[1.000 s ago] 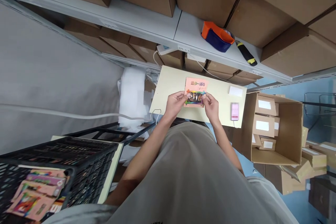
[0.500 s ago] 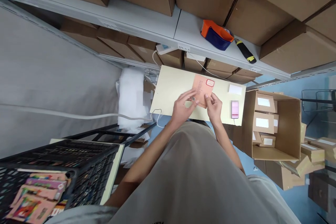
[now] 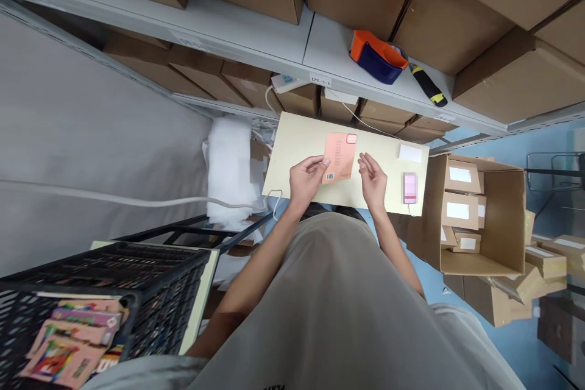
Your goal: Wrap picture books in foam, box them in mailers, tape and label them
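Observation:
A flat salmon-pink packet [image 3: 340,158], printed with small text, a barcode and a red-edged label, is held over the cream tabletop [image 3: 292,140]. My left hand [image 3: 307,180] pinches its lower left edge between thumb and fingers. To the right of the packet, my right hand [image 3: 373,181] is apart from it, fingers extended and holding nothing. A phone [image 3: 410,187] with a pink screen lies at the table's right end, below a white slip of paper [image 3: 410,153].
Cardboard boxes line the shelf [image 3: 269,18] above, beside an orange-and-blue tape dispenser [image 3: 379,58] and a black-and-yellow cutter [image 3: 428,85]. An open carton [image 3: 503,219] of small boxes stands right. A black crate [image 3: 159,311] with similar packets [image 3: 68,353] is lower left.
My right hand has let go of the packet and opened beside it. The packet has shifted left and turned more upright, with my left hand now gripping its left edge.

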`<action>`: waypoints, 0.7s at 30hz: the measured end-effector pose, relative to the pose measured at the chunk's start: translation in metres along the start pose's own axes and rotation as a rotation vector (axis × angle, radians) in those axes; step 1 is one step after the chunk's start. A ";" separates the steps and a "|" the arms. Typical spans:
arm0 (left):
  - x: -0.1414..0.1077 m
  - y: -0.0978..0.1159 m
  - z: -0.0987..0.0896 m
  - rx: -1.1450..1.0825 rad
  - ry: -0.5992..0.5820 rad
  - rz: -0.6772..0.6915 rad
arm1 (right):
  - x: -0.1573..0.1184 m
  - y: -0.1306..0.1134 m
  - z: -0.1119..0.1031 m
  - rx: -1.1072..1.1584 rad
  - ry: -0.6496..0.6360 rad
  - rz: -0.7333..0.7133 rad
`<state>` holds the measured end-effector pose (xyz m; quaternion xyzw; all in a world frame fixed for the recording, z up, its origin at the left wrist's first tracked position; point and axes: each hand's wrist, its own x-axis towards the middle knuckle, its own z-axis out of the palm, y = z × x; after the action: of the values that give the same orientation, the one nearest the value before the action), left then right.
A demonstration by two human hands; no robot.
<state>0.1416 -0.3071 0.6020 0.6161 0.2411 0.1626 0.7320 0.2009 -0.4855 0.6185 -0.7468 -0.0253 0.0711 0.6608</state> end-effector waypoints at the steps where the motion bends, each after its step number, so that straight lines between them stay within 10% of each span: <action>1: -0.003 0.002 0.001 0.034 0.026 0.034 | -0.002 0.000 0.003 -0.009 -0.003 -0.011; 10: -0.029 0.019 0.020 0.317 -0.229 0.477 | -0.021 -0.009 0.018 0.061 -0.145 0.000; 15: -0.008 0.011 0.003 0.281 -0.066 0.291 | -0.011 -0.009 -0.009 0.083 -0.183 0.034; 21: 0.012 0.003 -0.017 0.051 -0.376 0.048 | -0.010 -0.009 -0.031 0.027 -0.287 -0.004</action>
<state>0.1425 -0.2856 0.6013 0.6594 0.0891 0.0558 0.7444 0.1960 -0.5161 0.6314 -0.7198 -0.1199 0.1760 0.6607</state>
